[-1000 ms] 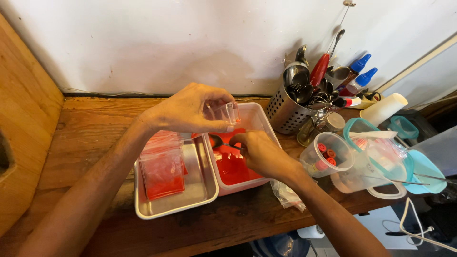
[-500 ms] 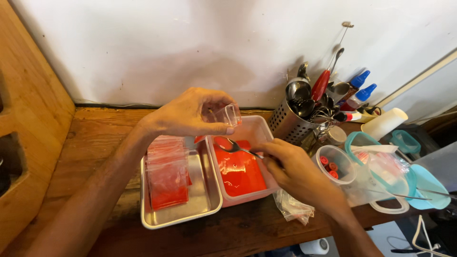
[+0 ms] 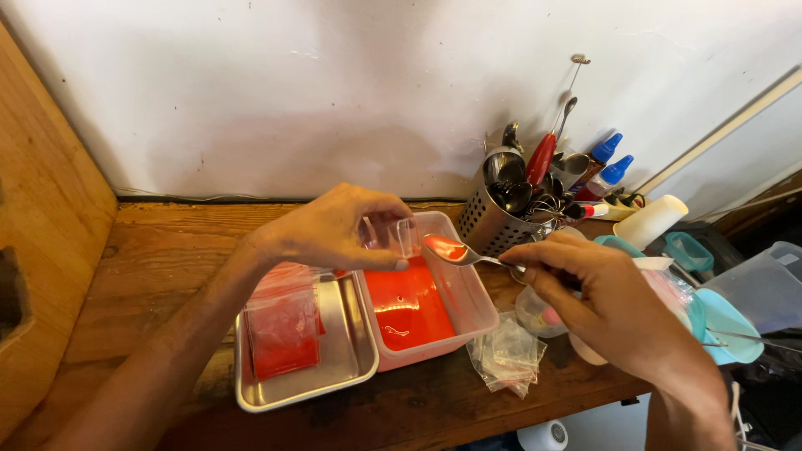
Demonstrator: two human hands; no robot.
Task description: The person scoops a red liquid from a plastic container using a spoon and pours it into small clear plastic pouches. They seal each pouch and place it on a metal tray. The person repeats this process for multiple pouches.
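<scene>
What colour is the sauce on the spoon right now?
Red-orange, glossy, on the spoon held by the right hand; the head view shows it.

- Small clear plastic bag (image 3: 391,235): held open and upright above the pink container (image 3: 476,302), mouth toward the spoon.
- Metal spoon (image 3: 458,252): roughly level, bowl loaded with red sauce, tip just beside the bag mouth, above the container of red sauce.

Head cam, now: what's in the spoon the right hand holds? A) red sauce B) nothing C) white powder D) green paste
A: the spoon in the right hand carries red sauce, same colour as the tub below it, beside the small clear bag in the left hand.
</scene>
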